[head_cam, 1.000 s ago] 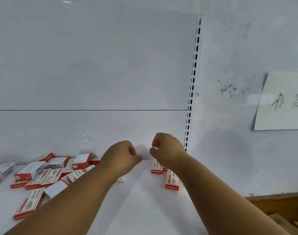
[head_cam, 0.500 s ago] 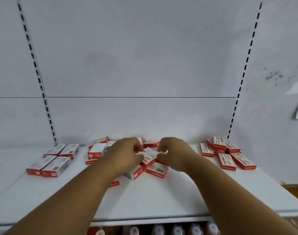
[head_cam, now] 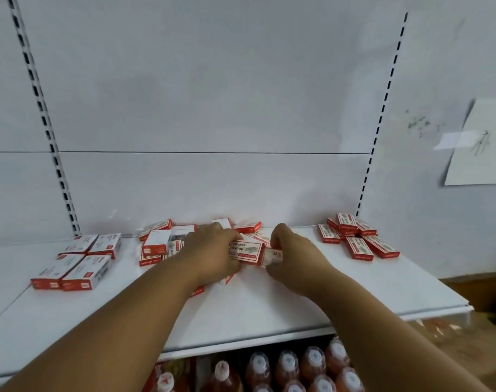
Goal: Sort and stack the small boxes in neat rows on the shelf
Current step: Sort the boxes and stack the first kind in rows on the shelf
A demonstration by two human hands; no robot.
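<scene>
Red-and-white boxes, white shelf

On the shelf, loose boxes lie between left stacks and right boxes.

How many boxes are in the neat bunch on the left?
4: back-left box, back-right box, front-left box, front-right box, all touching on the shelf. None seems hidden.

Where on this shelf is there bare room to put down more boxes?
Bare shelf runs along the front edge, and between the middle pile and the right cluster. It is crowded mid-shelf, where the left hand and right hand work.
</scene>
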